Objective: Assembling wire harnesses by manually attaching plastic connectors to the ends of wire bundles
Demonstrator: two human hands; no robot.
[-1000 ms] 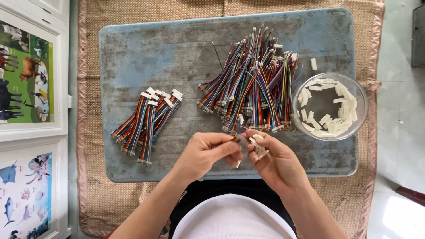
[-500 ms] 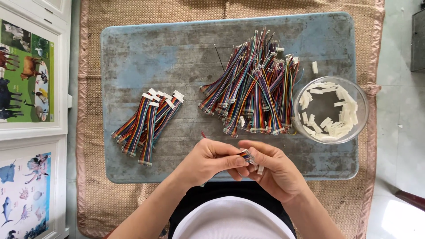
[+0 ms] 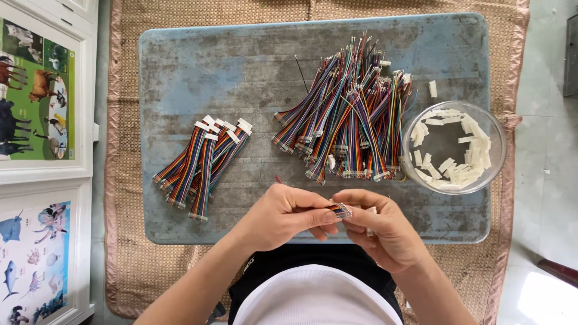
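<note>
The left hand (image 3: 283, 215) pinches a rainbow ribbon cable (image 3: 338, 209) between thumb and fingers, its terminal end pointing right; the right hand (image 3: 379, 225) closes round that same end and grips a small white housing (image 3: 371, 211), mostly hidden by the fingers. The cable sits above the near edge of the blue board (image 3: 180, 66), in front of the person. In my judgement the step is seating terminals in the housing; it calls for keeping the wires flat and in colour order, squaring the end to the opening, and pressing evenly rather than at an angle. A loose cable pile (image 3: 349, 114) lies mid-board, a finished bundle (image 3: 201, 159) to its left, a clear bowl (image 3: 489, 123) of white housings at right. Against the frame a second ago, the hands have drawn together and the cable end has moved from free between them into the right fingers' grip; piles and bowl are unchanged.
</note>
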